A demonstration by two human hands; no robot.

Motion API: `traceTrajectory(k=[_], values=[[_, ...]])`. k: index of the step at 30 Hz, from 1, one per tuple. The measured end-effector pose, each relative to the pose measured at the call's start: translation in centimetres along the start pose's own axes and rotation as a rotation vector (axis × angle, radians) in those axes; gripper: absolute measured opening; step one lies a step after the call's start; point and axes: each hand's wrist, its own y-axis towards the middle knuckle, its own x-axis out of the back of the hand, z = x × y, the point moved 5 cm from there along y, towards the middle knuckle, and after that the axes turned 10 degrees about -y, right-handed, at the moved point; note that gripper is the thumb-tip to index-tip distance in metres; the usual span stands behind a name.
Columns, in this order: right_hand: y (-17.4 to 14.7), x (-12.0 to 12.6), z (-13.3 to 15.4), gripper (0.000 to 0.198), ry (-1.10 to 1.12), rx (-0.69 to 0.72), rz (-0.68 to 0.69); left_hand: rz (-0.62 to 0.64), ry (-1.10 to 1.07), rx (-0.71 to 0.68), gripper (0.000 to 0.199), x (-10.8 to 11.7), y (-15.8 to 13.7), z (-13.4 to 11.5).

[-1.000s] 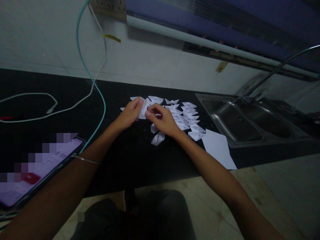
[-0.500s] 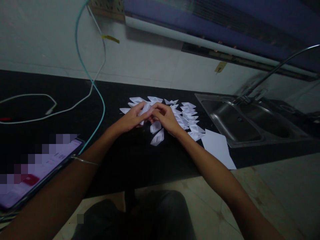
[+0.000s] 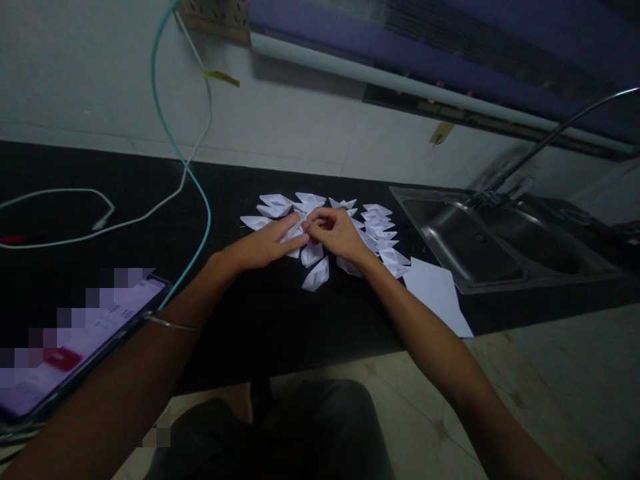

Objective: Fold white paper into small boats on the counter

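In the head view, both hands meet over a folded white paper [image 3: 293, 233], which lies at the centre of the work above the black counter [image 3: 235, 347]. The left hand [image 3: 265, 243] comes in from 8 o'clock, its fingers stretched out, the thumb spread apart from them, and the paper showing in the gap; whether it grips or only steadies the paper, I cannot tell. The right hand [image 3: 337, 235] comes in from 4 o'clock, fingers curled and thumb near the index finger at the paper's edge; whether they are closed on it is too dim to tell.

Around that paper, folded white pieces [image 3: 275, 200] stand at 11 and 1 o'clock, with one more at 9, beside the left fingers. Two lie towards 5 o'clock, and a close row [image 3: 379, 223] runs down at 3, partly behind the right hand. A flat white sheet [image 3: 435, 300] rests at 4 o'clock, the steel sink [image 3: 450, 230] farther off at 3. A lit phone [image 3: 110, 333] lies at 8, partly pixelated, and a teal cable [image 3: 209, 217] bends past at 9.
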Motion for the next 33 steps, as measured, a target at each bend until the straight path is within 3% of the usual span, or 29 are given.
traceTrajectory(k=[4, 8, 16, 20, 22, 26, 33], values=[[0.0, 0.0, -0.2, 0.006, -0.116, -0.012, 0.001, 0.008, 0.038, 0.029, 0.040, -0.4, 0.2, 1.0], [0.0, -0.2, 0.4, 0.013, -0.178, 0.039, -0.024, -0.023, -0.028, 0.049, 0.039, -0.7, 0.3, 1.3], [-0.2, -0.7, 0.4, 0.012, -0.026, 0.051, 0.033, -0.063, -0.061, -0.039, 0.037, 0.2, 0.5, 0.6], [0.0, -0.8, 0.3, 0.021, 0.093, 0.025, 0.016, -0.194, -0.040, -0.059, 0.031, 0.9, 0.5, 0.3], [0.1, -0.4, 0.5, 0.026, 0.108, 0.020, -0.066, -0.275, 0.001, -0.056, 0.031, 1.3, 0.3, 0.1], [-0.5, 0.4, 1.5, 0.028, -0.080, 0.059, -0.272, -0.351, 0.119, -0.070, 0.030, 1.6, 0.2, -0.4], [-0.9, -0.7, 2.5, 0.036, -0.406, 0.178, -0.182, -0.259, 0.184, -0.098, 0.028, 1.2, 0.3, -0.6]])
